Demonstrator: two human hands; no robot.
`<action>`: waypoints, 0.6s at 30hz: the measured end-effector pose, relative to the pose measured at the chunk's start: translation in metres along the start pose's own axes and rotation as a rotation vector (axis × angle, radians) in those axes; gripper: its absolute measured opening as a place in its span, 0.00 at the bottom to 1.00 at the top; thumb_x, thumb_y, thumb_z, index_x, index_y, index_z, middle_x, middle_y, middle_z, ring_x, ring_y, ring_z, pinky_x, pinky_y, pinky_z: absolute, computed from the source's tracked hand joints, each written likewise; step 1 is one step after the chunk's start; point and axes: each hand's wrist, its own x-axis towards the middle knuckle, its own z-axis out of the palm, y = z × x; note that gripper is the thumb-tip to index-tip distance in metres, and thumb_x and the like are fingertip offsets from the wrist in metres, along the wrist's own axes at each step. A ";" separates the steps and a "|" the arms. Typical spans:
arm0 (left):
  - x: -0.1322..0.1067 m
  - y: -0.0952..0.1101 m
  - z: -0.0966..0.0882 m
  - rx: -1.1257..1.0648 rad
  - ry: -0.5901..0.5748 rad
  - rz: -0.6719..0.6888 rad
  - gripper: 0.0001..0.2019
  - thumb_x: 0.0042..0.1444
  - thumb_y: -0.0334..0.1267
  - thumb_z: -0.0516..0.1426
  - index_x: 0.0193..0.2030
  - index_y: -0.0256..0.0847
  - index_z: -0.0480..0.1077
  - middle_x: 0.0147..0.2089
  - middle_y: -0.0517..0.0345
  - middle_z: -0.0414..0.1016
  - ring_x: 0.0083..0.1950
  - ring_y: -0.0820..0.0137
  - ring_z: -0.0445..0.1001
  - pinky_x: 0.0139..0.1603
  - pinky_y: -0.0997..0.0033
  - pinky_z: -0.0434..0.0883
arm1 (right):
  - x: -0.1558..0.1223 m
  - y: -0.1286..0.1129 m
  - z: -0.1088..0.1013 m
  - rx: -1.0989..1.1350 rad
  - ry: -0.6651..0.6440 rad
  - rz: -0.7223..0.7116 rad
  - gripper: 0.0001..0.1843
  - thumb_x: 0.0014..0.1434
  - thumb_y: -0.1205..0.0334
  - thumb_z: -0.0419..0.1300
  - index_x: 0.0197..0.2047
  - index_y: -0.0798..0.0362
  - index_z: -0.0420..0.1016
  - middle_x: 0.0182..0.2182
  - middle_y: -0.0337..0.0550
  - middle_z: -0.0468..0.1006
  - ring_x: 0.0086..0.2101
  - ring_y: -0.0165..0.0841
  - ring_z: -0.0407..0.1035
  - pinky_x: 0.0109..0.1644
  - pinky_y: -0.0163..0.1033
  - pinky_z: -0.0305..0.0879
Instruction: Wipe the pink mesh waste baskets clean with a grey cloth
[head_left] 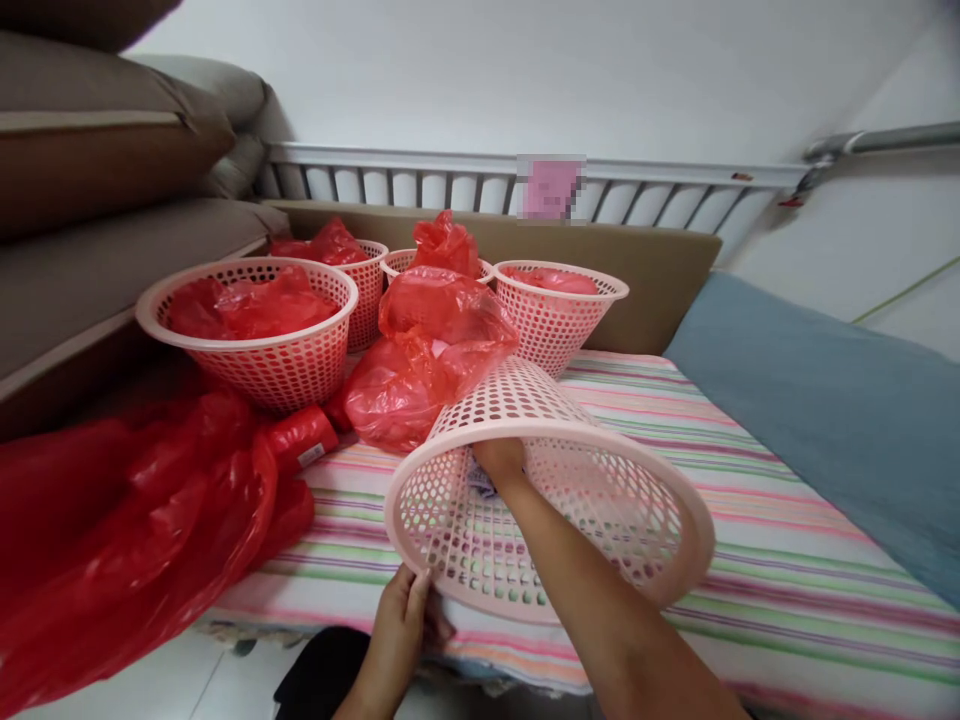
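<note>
A pale pink plastic basket (540, 432) with round and slotted holes lies on its side, its mouth facing me. My left hand (401, 615) grips the lower left of its rim, thumb on the near side. Through the mouth reaches my right arm, and my right hand (499, 460) is deep inside against the basket's wall. Bunched under that hand is a purplish cloth (480, 480); the fingers are mostly hidden, closed over it. Just behind the basket sits a puffed red plastic bag (420, 370).
Several upright pink baskets, such as one at the left (277, 345), stand behind, lined with red bags. Loose red plastic (150, 520) spreads at the left. A striped sheet (750, 520) covers the surface. Cushions (97, 180) are stacked at left; a blue padded panel (810, 400) lies right.
</note>
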 end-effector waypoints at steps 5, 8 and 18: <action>0.000 0.000 -0.001 0.013 -0.009 -0.020 0.26 0.50 0.61 0.50 0.40 0.37 0.65 0.12 0.62 0.71 0.12 0.70 0.68 0.14 0.77 0.63 | -0.053 -0.014 -0.013 0.024 -0.034 0.007 0.17 0.53 0.64 0.53 0.47 0.51 0.73 0.39 0.49 0.75 0.41 0.41 0.67 0.43 0.40 0.58; 0.002 -0.002 -0.003 0.029 -0.006 -0.030 0.28 0.48 0.63 0.50 0.40 0.38 0.65 0.12 0.62 0.71 0.12 0.69 0.68 0.14 0.75 0.64 | -0.100 -0.028 -0.026 0.066 -0.038 -0.047 0.15 0.51 0.64 0.56 0.43 0.49 0.73 0.38 0.45 0.74 0.40 0.38 0.66 0.43 0.38 0.57; 0.009 -0.018 -0.010 0.002 -0.052 0.059 0.28 0.43 0.63 0.56 0.36 0.39 0.63 0.13 0.59 0.72 0.15 0.66 0.71 0.15 0.74 0.64 | -0.179 -0.021 -0.062 0.240 -0.209 -0.358 0.14 0.46 0.64 0.57 0.39 0.47 0.72 0.41 0.42 0.71 0.44 0.38 0.62 0.46 0.40 0.55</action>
